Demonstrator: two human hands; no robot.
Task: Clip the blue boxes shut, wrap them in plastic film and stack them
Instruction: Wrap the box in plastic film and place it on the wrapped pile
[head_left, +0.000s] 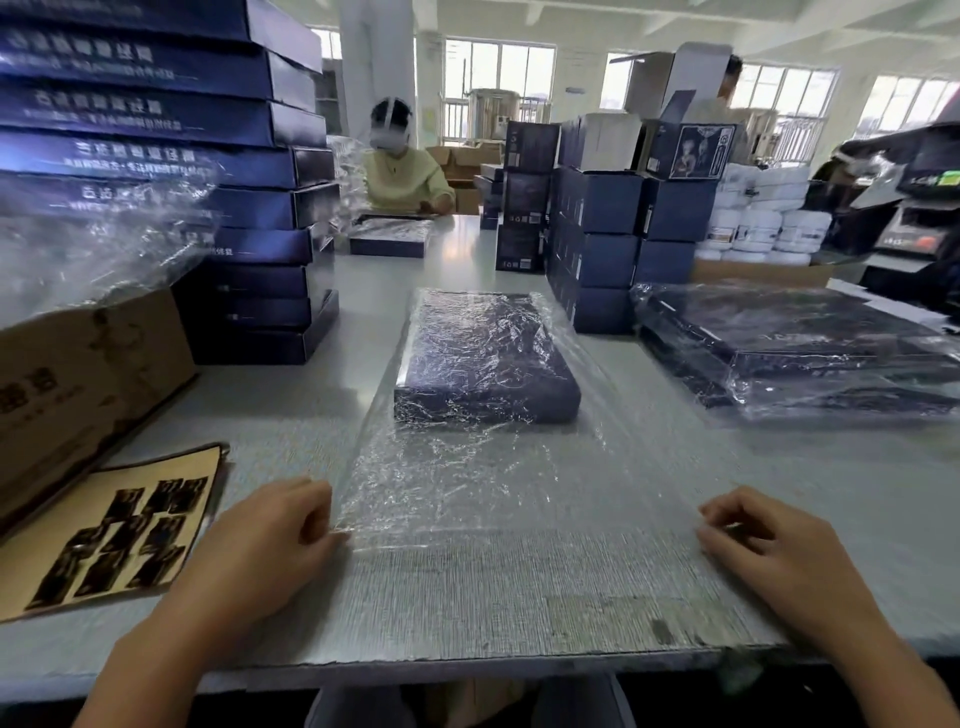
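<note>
Left hand (270, 535) and right hand (763, 545) pinch plastic film (467, 493) corners near bench (467, 623) front edge; wrapped blue box (485, 353) lies beyond, mid-bench.

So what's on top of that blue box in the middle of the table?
Crinkled clear plastic film lies over the blue box and runs forward to the left hand and right hand, which pinch its near corners. Whether film also passes under the box cannot be seen.
</note>
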